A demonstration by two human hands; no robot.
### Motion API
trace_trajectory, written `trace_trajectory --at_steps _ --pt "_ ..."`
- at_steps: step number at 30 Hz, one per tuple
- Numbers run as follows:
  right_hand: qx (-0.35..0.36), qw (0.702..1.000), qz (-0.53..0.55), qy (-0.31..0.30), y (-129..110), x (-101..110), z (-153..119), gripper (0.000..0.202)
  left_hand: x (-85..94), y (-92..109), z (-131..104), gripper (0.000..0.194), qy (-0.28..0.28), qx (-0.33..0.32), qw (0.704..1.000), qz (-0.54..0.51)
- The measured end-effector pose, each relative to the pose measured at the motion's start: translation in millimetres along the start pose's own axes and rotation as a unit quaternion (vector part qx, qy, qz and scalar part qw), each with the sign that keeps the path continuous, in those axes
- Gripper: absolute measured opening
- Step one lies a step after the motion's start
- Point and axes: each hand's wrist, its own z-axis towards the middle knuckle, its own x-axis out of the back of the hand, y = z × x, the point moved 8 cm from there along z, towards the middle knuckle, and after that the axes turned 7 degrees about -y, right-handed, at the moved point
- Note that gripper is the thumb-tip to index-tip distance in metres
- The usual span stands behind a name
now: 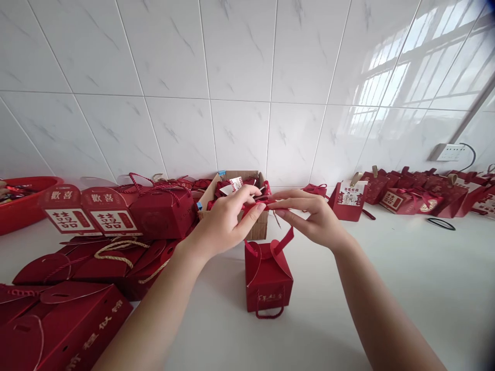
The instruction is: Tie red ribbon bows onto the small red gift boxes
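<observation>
Both my hands are raised in front of me over the white table. My left hand [222,224] has its thumb and fingers pinched together on a red ribbon [263,205], seen only in part. From the other side, the fingers of my right hand [315,219] close on the same ribbon. Just below stands a small red gift box [269,278], its top flaps folded in and a ribbon end sticking up at its right. A red cord handle [270,314] hangs at its front. Behind my hands, an open cardboard box [258,232] holds red pieces and printed cards.
At left are several larger red gift boxes [162,214] with cord handles, and a red basin [23,211]. Several finished-looking small red boxes [348,203] line the wall at right. A black loop [441,223] lies on the table [386,283]. A tiled wall [240,123] bounds the back.
</observation>
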Motion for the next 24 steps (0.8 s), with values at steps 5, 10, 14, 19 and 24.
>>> trace_trajectory --at_steps 5,10,14,19,24 --pt "-0.064 0.996 0.029 0.05 11.2 13.5 -8.7 0.017 17.8 2.6 3.4 0.021 0.016 -0.006 0.996 0.092" --pt "-0.154 0.988 -0.012 0.024 33.2 18.3 -46.5 0.017 24.0 -10.6 -8.7 0.016 -0.078 0.006 0.984 0.158" --pt "-0.225 0.972 -0.069 -0.018 60.9 17.5 -90.8 0.019 30.0 -42.5 -35.3 0.015 -0.127 0.064 0.975 0.173" --pt "-0.337 0.927 -0.16 -0.042 96.3 22.6 -145.3 0.021 25.7 -63.4 -64.0 0.02 -0.186 0.119 0.944 0.244" --pt "-0.416 0.876 -0.241 -0.046 113.3 33.8 -178.2 0.022 1.7 -59.1 -78.6 0.036 -0.302 0.129 0.855 0.403"
